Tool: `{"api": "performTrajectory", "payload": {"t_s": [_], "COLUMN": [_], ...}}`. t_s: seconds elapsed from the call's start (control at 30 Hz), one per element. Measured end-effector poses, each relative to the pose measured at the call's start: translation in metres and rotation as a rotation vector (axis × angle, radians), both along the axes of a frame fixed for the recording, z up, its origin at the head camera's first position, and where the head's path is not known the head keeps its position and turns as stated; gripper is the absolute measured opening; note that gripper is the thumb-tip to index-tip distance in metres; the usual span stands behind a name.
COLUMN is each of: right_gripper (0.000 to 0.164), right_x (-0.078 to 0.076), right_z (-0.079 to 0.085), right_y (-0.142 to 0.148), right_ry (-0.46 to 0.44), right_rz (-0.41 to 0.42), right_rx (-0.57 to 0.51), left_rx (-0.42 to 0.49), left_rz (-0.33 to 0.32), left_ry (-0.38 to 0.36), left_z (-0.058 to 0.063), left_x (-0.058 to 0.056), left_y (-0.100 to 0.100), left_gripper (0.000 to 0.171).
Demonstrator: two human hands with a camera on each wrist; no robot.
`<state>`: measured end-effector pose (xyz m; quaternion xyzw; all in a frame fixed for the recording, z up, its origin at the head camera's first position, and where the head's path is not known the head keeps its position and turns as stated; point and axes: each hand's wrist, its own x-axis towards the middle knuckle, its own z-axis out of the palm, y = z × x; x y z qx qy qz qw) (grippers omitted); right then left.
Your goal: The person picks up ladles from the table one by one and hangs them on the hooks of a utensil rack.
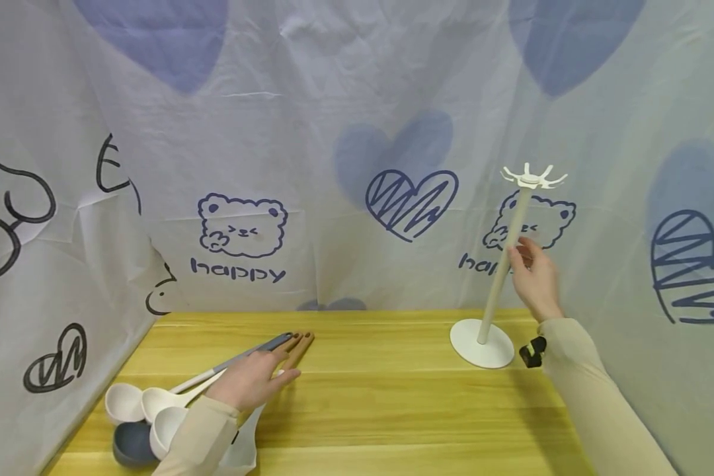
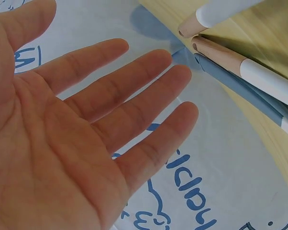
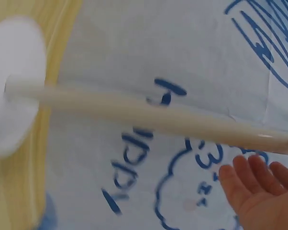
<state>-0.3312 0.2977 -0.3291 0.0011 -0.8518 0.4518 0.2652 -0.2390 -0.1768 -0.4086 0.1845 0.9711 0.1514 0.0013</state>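
Left grip [image 1: 250,380] lies spread by utensils [image 1: 165,426], right grip [image 1: 534,277] loosely parted at a stand [image 1: 496,294], yellow tabletop [image 1: 387,396] meeting heart-printed cloth [image 1: 315,79].

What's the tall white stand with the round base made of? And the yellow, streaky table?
The white round-based stand could be plastic or painted metal: smooth, with a faint glint. The yellow table looks like satiny wood, from its streaky grain, or maybe a wood print.
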Motion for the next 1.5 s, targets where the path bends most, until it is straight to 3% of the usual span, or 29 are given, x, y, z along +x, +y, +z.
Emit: {"api": "performTrajectory", "payload": {"t_s": [0.2,0.43,0.63,0.83,1.07,1.17,1.37,1.47,1.5], "right_gripper": [0.05,0.045,0.043,0.041,0.04,0.04,0.041,0.041,0.041], "right_x": [-0.01,-0.012,-0.01,-0.009,-0.007,-0.006,-0.004,-0.002,-0.001], "right_z": [-0.005,-0.008,-0.009,-0.011,-0.014,-0.014,-0.014,-0.015,-0.015], "right_y": [-0.005,-0.007,-0.009,-0.014,-0.022,-0.027,-0.039,-0.045,-0.048], "right_ry": [0.005,0.028,0.039,0.062,0.071,0.07,0.076,0.074,0.071], "right_rz": [0.07,0.044,-0.01,-0.05,-0.047,-0.037,0.016,0.043,0.048], "right_rx": [-0.116,-0.125,-0.118,-0.092,-0.079,-0.081,-0.09,-0.096,-0.096], "left_rx": [0.03,-0.01,-0.079,-0.103,-0.058,-0.058,-0.088,-0.075,-0.068], "left_rz": [-0.004,-0.01,-0.045,-0.001,-0.019,-0.032,-0.04,-0.032,-0.027], "left_ry": [-0.014,-0.035,0.05,0.102,0.169,0.17,0.193,0.181,0.169], "left_z": [-0.004,-0.015,-0.032,-0.039,-0.041,-0.04,-0.04,-0.042,-0.042], "left_x": [0.0,0.0,0.0,0.0,-0.007,-0.008,-0.009,-0.01,-0.011], "left_y": [0.003,0.003,0.012,0.018,0.016,0.015,0.013,0.012,0.012], "left_gripper": [0.055,0.057,0.06,0.049,0.096,0.1,0.082,0.087,0.095]}}
